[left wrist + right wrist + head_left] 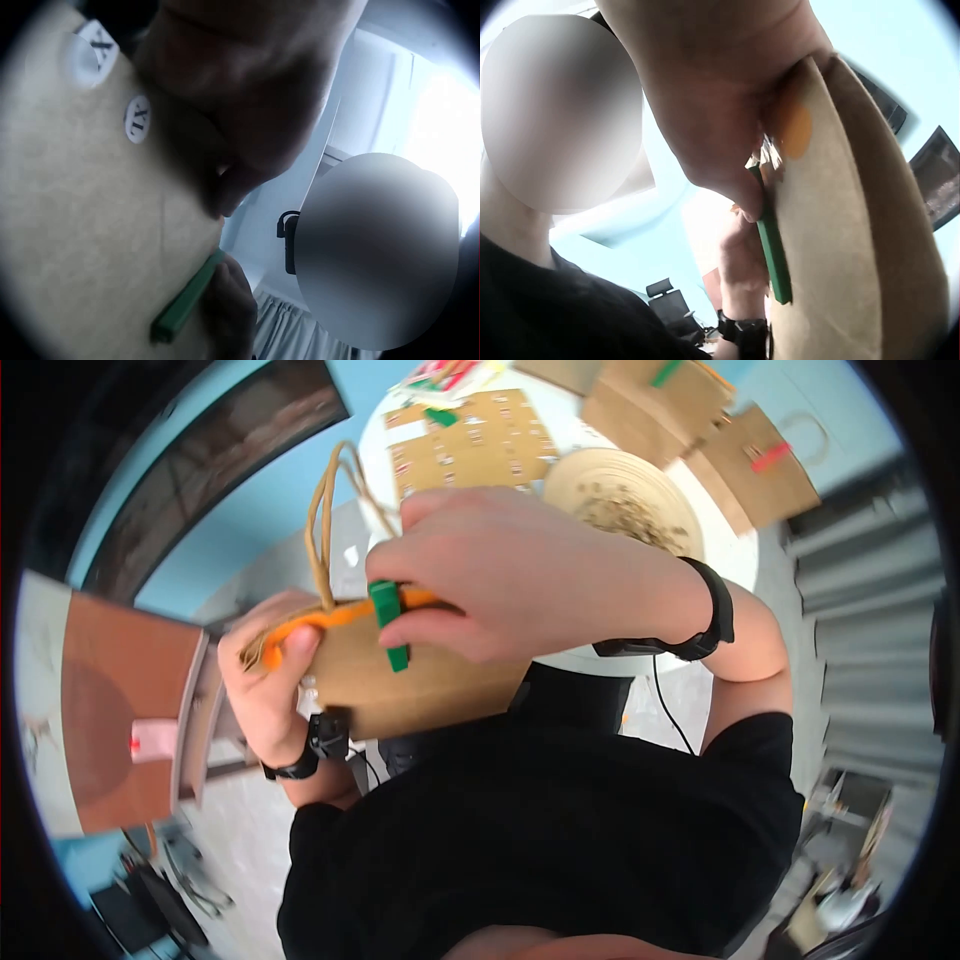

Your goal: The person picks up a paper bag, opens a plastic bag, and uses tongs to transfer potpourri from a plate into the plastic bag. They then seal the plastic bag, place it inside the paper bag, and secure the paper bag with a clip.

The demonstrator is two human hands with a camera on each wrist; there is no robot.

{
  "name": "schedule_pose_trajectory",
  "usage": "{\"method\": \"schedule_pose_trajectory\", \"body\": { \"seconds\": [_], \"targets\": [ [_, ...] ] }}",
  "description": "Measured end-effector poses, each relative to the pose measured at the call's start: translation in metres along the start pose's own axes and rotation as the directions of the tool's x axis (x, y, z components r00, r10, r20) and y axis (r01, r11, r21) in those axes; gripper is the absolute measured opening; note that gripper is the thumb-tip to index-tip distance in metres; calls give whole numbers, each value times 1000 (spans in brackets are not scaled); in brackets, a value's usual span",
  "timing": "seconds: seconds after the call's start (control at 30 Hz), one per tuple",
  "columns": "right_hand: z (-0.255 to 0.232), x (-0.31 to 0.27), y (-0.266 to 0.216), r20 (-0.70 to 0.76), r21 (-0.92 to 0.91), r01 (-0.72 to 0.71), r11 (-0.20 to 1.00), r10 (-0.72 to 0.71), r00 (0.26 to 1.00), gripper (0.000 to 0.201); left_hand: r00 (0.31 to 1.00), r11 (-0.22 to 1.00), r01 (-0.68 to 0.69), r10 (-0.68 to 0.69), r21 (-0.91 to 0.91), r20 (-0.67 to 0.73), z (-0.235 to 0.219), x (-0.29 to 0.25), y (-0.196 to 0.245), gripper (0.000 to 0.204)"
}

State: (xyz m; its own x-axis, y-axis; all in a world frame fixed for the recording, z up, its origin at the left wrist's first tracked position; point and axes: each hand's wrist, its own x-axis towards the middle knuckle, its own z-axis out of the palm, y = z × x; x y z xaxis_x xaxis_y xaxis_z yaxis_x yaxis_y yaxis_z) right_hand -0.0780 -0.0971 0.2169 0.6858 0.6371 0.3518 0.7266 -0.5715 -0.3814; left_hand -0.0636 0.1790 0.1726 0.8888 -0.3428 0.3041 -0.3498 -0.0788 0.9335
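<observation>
A brown paper bag [430, 695] with twisted paper handles [322, 525] is held tilted in front of the person's body. The left hand [262, 680] grips its top corner, thumb lying on the near face beside an orange strip [340, 614] that runs along the mouth. Across that edge sits a green clothespin [386, 608], pinched by the right hand [510, 575] with the thumb on the near side. The left wrist view shows an oval "XL" sticker [138, 118] on the bag's face. In the right wrist view, the clothespin [775, 259] lies along the bag's side, under the right thumb.
Behind the hands stands a round white table [735, 575]. On it are a beige bowl [572, 475] with small brownish pieces, a cardboard sheet [505, 435] with small slips, and other paper bags [640, 415], one bearing a red clip [771, 457]. A cable [668, 705] hangs near the right arm.
</observation>
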Motion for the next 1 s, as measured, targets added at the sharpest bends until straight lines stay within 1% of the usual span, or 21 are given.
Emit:
{"method": "schedule_pose_trajectory", "body": {
  "seconds": [0.07, 0.1, 0.13, 0.2, 0.27, 0.3, 0.37, 0.4, 0.43, 0.5, 0.53, 0.57, 0.6, 0.63, 0.67, 0.7, 0.8, 0.87, 0.9, 1.0],
  "targets": [
    [-22, -31, -11, -9, -72, -71, 995, 71, 997, 28, 981, 966, -187, 193, -181, 17, 12, 5, -18, 40],
    [-38, -48, -13, -60, -88, -151, 985, 146, 987, 27, 972, 957, -232, 234, -175, -10, 9, 5, -30, 47],
    [-58, -70, -14, -110, -98, -225, 969, 215, 970, 27, 960, 917, -244, 274, -316, 56, 1, 11, -44, 50],
    [-95, -110, -30, -229, -127, -363, 923, 329, 916, 27, 936, 912, -285, 331, -294, 119, 21, 19, -21, 51],
    [-132, -139, -52, -431, -247, -509, 825, 376, 820, 26, 958, 934, -184, 240, -307, 155, 18, 22, -29, 48],
    [-146, -148, -62, -532, -311, -583, 751, 370, 761, 25, 967, 942, -132, 191, -309, 170, 17, 20, -37, 46],
    [-170, -153, -79, -701, -422, -729, 539, 316, 640, 25, 978, 959, -15, 73, -283, 196, 17, 18, -49, 43],
    [-185, -155, -83, -739, -473, -773, 423, 288, 609, 25, 979, 963, 42, 14, -268, 204, 18, 19, -54, 41],
    [-200, -157, -82, -754, -522, -798, 301, 275, 597, 25, 983, 956, 66, -14, -286, 183, 24, 21, -58, 39],
    [-227, -162, -74, -684, -632, -759, 157, 347, 642, 26, 982, 936, 101, -39, -338, 185, 23, 22, -64, 38],
    [-235, -168, -58, -656, -668, -730, 143, 351, 668, 27, 981, 926, 119, -53, -357, 188, 24, 22, -65, 38],
    [-251, -181, -31, -628, -645, -748, 156, 451, 635, 29, 982, 919, 119, -52, -375, 183, 29, 23, -62, 37],
    [-251, -184, -15, -618, -670, -729, 138, 440, 652, 30, 979, 919, 124, -53, -373, 196, 31, 24, -62, 37],
    [-252, -188, 5, -589, -684, -715, 146, 468, 659, 30, 977, 920, 130, -55, -370, 208, 32, 25, -63, 36],
    [-256, -213, 49, -566, -679, -719, 147, 519, 641, 30, 974, 922, 136, -57, -364, 221, 35, 26, -63, 36],
    [-255, -214, 64, -523, -697, -706, 126, 583, 621, 31, 973, 930, 140, -66, -339, 221, 37, 25, -60, 34],
    [-234, -234, 117, -557, -666, -724, 182, 525, 644, 27, 967, 955, 148, -86, -256, 241, 42, 23, -55, 40],
    [-215, -272, 144, -591, -588, -782, 206, 551, 589, 26, 963, 964, 138, -77, -227, 258, 65, 13, -60, 37],
    [-214, -277, 153, -597, -558, -802, 214, 568, 567, 25, 961, 963, 143, -80, -230, 263, 69, 13, -62, 35],
    [-224, -282, 165, -578, -574, -808, 131, 635, 513, 26, 957, 959, 158, -90, -234, 277, 71, 12, -60, 33]
  ]
}}
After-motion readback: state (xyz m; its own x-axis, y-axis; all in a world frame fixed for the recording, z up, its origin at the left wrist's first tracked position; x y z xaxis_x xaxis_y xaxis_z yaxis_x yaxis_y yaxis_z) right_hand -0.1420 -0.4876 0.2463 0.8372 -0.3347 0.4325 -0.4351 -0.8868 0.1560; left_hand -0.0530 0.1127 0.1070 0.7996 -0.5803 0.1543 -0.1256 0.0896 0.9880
